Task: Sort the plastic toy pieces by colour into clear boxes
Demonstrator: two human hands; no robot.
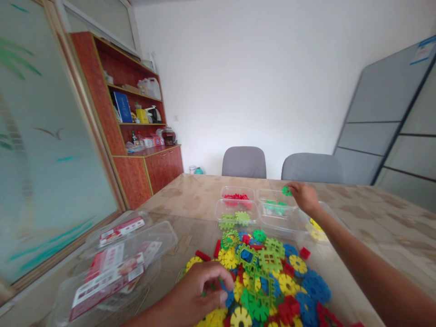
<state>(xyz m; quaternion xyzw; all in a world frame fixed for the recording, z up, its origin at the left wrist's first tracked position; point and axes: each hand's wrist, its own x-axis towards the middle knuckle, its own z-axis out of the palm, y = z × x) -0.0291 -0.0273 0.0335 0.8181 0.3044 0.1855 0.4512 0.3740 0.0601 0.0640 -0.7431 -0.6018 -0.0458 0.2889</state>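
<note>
My right hand pinches a green notched disc above a clear plastic box with several green discs in it. My left hand rests low at the left side of a mixed pile of plastic building pieces. Its fingers are curled, with a blue notched disc by the thumb and bits of green beneath; whether it grips one is hidden. Around it lie yellow discs, lime square frame pieces, blue discs and red blocks.
A clear box with red pieces stands left of the green one. Yellow discs sit in another box, partly behind my right forearm. Clear lids with printed cards lie at the left. Two grey chairs stand beyond the table.
</note>
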